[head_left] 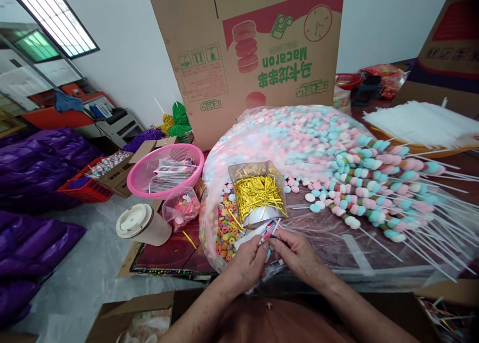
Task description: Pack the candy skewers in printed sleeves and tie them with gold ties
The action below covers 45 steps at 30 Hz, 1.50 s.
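Near the table's front edge, both hands meet at a small printed wrapper (268, 230) with blue, red and white markings. My left hand (250, 263) pinches its left side, and my right hand (295, 256) has its fingers closed on the right side. Just behind them lies an open pouch of gold twist ties (259, 196). Colourful ring-shaped pieces (225, 233) sit in clear plastic left of the hands. A big heap of pink, blue and white candies (292, 138) is behind, with candy skewers (374, 183) piled to the right.
A pink basket (137, 183) of wrappers and a lidded cup (157, 228) stand at the left. A large cardboard box (209, 34) rises at the back. White sticks or sleeves (426, 123) fill a tray at the right. Another open box (130, 308) is below the table.
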Each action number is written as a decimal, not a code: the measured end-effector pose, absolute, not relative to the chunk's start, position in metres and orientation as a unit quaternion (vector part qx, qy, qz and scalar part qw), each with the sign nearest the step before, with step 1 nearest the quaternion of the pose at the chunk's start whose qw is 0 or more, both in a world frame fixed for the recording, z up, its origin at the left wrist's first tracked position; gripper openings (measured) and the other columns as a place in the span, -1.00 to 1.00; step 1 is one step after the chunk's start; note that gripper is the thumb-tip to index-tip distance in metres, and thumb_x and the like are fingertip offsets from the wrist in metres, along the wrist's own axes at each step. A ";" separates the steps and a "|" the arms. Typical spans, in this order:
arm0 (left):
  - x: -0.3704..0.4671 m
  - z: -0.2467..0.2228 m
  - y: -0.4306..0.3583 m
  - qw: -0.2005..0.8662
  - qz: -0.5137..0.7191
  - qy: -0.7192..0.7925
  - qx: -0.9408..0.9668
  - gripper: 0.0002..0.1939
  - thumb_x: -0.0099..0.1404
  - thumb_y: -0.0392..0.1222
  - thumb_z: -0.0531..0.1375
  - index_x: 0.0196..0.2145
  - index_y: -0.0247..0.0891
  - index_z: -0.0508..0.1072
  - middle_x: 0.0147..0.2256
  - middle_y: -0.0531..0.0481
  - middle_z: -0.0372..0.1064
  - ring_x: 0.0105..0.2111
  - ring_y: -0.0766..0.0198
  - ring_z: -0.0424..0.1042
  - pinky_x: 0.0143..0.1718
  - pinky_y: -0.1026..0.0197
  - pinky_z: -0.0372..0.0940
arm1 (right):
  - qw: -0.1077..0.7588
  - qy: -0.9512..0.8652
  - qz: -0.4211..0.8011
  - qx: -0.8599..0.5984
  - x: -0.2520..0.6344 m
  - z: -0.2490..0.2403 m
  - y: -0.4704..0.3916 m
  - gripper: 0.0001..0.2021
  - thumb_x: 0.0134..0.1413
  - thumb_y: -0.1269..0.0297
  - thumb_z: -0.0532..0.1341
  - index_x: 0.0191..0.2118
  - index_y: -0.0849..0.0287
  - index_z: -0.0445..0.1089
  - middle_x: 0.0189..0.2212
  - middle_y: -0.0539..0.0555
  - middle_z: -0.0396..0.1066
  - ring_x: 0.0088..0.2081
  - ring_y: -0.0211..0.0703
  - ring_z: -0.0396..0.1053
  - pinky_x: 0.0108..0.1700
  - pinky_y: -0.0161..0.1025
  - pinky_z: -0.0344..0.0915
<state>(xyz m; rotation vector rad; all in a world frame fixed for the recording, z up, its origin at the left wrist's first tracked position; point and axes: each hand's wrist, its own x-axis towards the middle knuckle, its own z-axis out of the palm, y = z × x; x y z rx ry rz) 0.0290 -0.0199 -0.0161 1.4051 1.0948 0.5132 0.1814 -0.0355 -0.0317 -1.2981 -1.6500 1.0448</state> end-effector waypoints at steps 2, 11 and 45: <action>0.023 -0.013 -0.020 0.652 0.180 0.442 0.589 -0.69 0.22 0.08 0.03 -0.35 -0.25 0.29 -0.63 0.14 0.17 -0.69 0.44 0.12 -0.67 0.37 0.03 | 0.392 -0.686 0.318 -0.524 0.176 -0.031 -0.039 -0.71 0.14 0.21 -0.02 -0.52 0.19 0.27 -0.62 0.01 0.28 -0.54 -0.26 0.19 -0.48 -0.33 0.09; 0.019 0.018 -0.004 0.723 0.119 0.430 0.528 -0.81 0.14 -0.07 0.07 -0.48 -0.24 0.30 -0.64 0.14 0.22 -0.72 0.44 0.15 -0.68 0.38 0.01 | 0.463 -0.621 0.329 -0.540 0.185 -0.002 -0.021 -0.73 0.17 0.20 -0.03 -0.47 0.18 0.26 -0.63 -0.01 0.28 -0.57 -0.25 0.22 -0.52 -0.32 0.19; -0.024 -0.013 -0.019 0.656 0.434 0.578 0.220 -0.78 -0.06 -0.12 0.24 -0.48 -0.31 0.33 -0.63 0.09 0.30 -0.74 0.43 0.21 -0.75 0.37 0.09 | 0.221 -0.878 0.114 -0.408 0.159 -0.031 0.042 -0.79 0.13 0.38 0.08 -0.44 0.19 0.42 -0.27 0.13 0.40 -0.20 -0.09 0.25 -0.15 -0.14 0.17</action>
